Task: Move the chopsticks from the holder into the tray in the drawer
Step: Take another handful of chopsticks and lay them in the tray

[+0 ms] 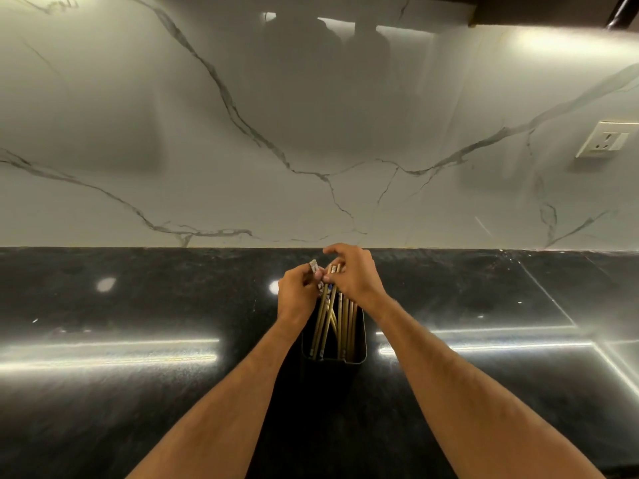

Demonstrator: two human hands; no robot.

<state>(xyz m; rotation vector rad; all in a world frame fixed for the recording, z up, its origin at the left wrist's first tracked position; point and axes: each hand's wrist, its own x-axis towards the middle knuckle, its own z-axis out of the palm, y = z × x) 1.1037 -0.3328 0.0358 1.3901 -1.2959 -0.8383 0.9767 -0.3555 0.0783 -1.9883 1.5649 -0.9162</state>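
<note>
gold chopsticks (327, 319), black holder (359, 340), white grey-veined backsplash (242, 167).

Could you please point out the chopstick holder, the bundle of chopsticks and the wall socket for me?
holder (359, 335): head view, on its dark right wall.
chopsticks (326, 319): head view, on the golden shafts below the hands.
wall socket (603, 140): head view, on its pale faceplate.
</note>
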